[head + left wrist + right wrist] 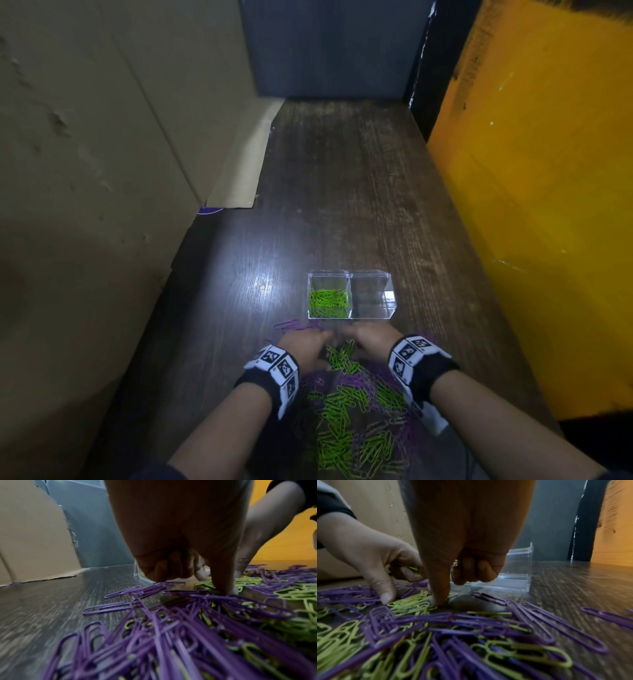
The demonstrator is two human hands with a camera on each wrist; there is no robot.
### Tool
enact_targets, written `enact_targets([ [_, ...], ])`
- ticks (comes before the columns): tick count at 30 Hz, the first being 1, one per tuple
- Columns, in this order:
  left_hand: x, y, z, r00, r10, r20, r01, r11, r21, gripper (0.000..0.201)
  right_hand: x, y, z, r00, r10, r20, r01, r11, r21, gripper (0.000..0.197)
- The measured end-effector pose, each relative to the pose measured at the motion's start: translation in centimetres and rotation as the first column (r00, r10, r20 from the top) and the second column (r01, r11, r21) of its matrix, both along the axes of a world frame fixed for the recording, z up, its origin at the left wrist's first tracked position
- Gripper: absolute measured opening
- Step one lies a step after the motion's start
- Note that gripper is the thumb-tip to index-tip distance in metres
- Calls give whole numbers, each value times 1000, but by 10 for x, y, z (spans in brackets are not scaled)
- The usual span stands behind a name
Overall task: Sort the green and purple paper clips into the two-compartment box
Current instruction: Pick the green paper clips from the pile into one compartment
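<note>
Now, pinching green paper clips (410, 568) in the curled fingers of the left hand (373, 555), thumb reaching down to the pile beside a small green cluster (412, 603). Pressing the thumb tip of the right hand (462, 550) onto that same green cluster, the other fingers curling in toward the palm; whether anything is sitting inside them, cannot tell. Seeing from the left wrist view the left hand (180, 536) with fingers tucked and one digit touching down among purple paper clips (154, 635), the right hand (267, 524) coming in just beside it. Working both hands, left (303, 344) and right (371, 337), at the far edge of the mixed heap (352, 421) of green and purple clips, just in front of the clear two-compartment box (352, 317). Showing a layer of green clips (328, 298) in the box's left compartment, nothing visible in the right one (371, 296). Lying loose on the dark wooden table (342, 192), a few purple strays (289, 324) near the left hand. Flanking the table: cardboard (102, 137) on the left, a yellow panel (541, 205) on the right. Wearing marker-printed wristbands (279, 377) on both wrists.
</note>
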State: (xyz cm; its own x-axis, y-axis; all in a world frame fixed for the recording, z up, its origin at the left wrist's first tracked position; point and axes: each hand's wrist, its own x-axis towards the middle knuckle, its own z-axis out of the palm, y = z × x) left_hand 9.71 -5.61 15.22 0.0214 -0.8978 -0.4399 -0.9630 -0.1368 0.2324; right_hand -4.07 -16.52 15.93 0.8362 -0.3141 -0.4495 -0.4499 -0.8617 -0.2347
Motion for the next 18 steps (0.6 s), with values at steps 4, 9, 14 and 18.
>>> enact_targets([
  [4,-4,3,2,996,-29,82,31,999,-26,47,2,4,-1,999,13,-34,-13,1000,7,33],
  [9,-14,7,-5,947,-206,246,206,978,29,31,1,14,-3,994,40,-102,-47,997,-62,32],
  [14,-19,6,-5,955,-150,254,144,989,44,33,-6,23,-6,990,109,-88,-122,980,-155,35],
  [18,-10,8,6,988,155,29,-151,983,-108,31,-10,15,-2,995,-103,-18,103,995,-3,28],
])
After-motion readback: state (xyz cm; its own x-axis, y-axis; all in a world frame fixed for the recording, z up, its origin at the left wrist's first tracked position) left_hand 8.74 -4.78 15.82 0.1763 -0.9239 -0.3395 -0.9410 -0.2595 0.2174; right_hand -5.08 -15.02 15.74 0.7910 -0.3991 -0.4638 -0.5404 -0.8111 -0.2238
